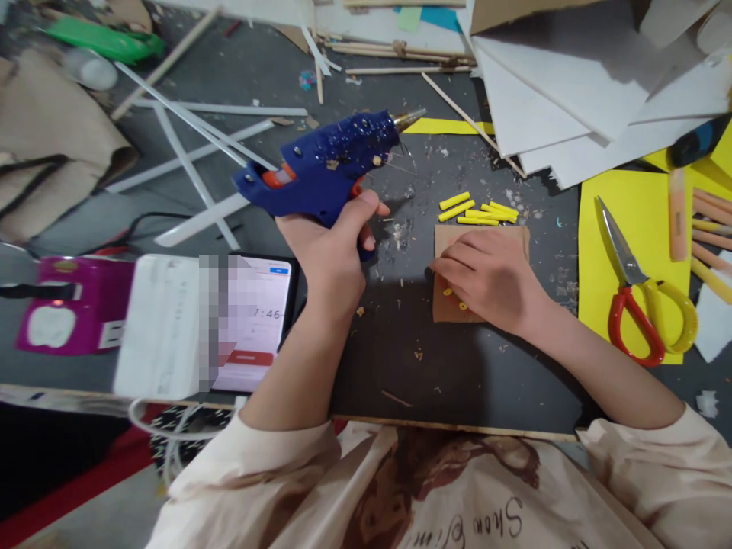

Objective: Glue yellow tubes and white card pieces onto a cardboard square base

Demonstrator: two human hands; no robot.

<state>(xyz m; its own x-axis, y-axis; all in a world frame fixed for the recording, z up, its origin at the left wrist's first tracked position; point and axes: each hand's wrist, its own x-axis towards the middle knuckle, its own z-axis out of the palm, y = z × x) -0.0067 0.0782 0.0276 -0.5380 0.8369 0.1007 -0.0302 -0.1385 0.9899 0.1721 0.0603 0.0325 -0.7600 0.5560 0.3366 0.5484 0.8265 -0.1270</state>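
Observation:
My left hand (pixel 332 244) grips the handle of a blue glue gun (pixel 325 164), raised above the dark table with its brass nozzle pointing right. My right hand (pixel 489 278) lies palm down on a small brown cardboard square (pixel 444 305), fingers together and pressing on it. Small yellow bits show on the cardboard just below my fingers. Several short yellow sticks (pixel 477 211) lie in a loose pile on the table just beyond the cardboard.
Red-and-yellow scissors (pixel 640 305) rest on yellow paper (pixel 595 252) at right, beside pencils (pixel 709 244). White boards (pixel 572 99) are stacked at back right. White strips (pixel 194 145) and wooden sticks lie at back left. A phone (pixel 257 320) and pink box (pixel 74 313) sit at left.

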